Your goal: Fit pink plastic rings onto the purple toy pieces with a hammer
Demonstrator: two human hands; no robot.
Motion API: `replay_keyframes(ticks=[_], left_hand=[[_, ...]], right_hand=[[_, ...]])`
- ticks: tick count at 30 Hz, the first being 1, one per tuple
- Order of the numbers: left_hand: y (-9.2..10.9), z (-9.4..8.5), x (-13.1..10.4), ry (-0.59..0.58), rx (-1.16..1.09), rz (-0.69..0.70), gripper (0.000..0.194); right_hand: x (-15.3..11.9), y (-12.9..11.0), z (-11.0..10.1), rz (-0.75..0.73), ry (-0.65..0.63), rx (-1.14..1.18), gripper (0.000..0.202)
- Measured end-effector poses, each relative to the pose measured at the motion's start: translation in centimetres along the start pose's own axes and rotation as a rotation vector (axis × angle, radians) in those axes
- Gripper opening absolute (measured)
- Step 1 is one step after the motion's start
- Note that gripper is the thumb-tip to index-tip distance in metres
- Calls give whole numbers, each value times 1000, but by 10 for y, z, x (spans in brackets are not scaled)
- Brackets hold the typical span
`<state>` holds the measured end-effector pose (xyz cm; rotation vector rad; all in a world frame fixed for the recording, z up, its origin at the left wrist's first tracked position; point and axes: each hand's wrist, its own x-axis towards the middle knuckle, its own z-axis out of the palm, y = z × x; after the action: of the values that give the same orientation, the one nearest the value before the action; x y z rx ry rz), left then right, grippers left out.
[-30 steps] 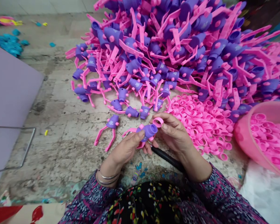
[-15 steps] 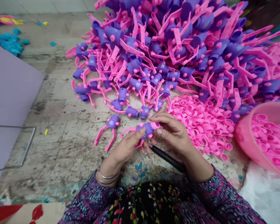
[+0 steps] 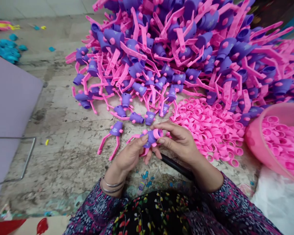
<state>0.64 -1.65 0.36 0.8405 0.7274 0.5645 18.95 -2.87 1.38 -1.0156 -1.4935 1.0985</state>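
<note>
With my left hand (image 3: pixel 131 154) I am pinching a purple piece (image 3: pixel 150 138) that is lying tilted in front of me, its pink arms pointing away from its open end; my thumb is pressing on its near side and my other fingers are curling beneath it. My right hand (image 3: pixel 182 143) is curving around the open end, thumb and forefinger closing on a pink ring (image 3: pixel 157 133) that is sitting at the mouth of the piece. I cannot tell how firmly either hand is squeezing. A black handle (image 3: pixel 176 165) is running from beside my left fingertips toward my right wrist, and I cannot tell whether my fingers are gripping it. One loose purple piece (image 3: pixel 116 129) is lying on the worn floor (image 3: pixel 71 140) to the left of my hands, with its two pink legs spreading toward me. Beyond my hands, a big pile of purple and pink pieces (image 3: pixel 186 39) is spreading across the floor, and just beside it a heap of loose pink rings (image 3: pixel 210 130) is lying to the right. Farther right, a pink bowl (image 3: pixel 253 138) is holding more rings (image 3: pixel 280 143), with a white sheet (image 3: pixel 274 199) lying just below it.
</note>
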Motion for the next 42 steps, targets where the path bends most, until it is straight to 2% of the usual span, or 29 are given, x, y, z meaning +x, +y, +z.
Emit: replay_keyframes(ticks=[6, 10, 18, 22, 28, 36, 42], left_hand=[[-2, -3, 2, -92, -96, -57, 56], [-3, -4, 1, -100, -87, -68, 58], [-4, -7, -1, -64, 17, -19, 58], [-7, -10, -2, -30, 125, 12, 63], [-9, -17, -3, 81, 356, 54, 64], [-14, -21, -2, 19, 277, 84, 60], [-15, -22, -3, 48, 261, 87, 60]], right_hand=[[-1, 0, 3, 58, -12, 117, 27], [1, 0, 1, -7, -38, 41, 28], [5, -3, -1, -203, -53, -214, 31], [5, -2, -3, -257, -68, -297, 32], [5, 2, -4, -285, -76, -360, 31], [5, -2, -2, -240, -111, -294, 29], [4, 0, -3, -271, -75, -268, 31]])
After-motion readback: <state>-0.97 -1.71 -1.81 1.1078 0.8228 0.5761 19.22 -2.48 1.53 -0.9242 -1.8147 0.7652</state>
